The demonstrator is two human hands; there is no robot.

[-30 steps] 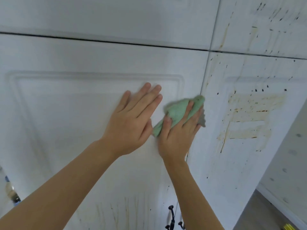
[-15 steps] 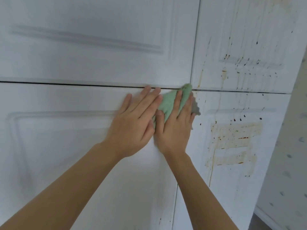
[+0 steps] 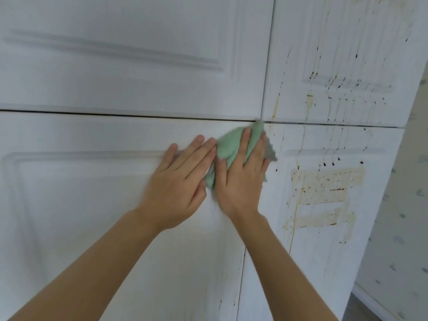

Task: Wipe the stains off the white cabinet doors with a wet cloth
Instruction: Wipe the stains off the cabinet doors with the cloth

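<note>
Dotted pale wall at right; floor strip (greyish) below

Soft, even daylight without glare; faint shadows beneath the hands. Slight motion blur overall; wide-angle bending of straight lines toward frame edges.

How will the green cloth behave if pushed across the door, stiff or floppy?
Probably floppy: the cloth is bunched in folds under the right hand, its corner sticking out loose past the fingers. Likely light, since flat fingers alone pin it to the upright door. It would probably bunch up rather than slide flat.
</note>
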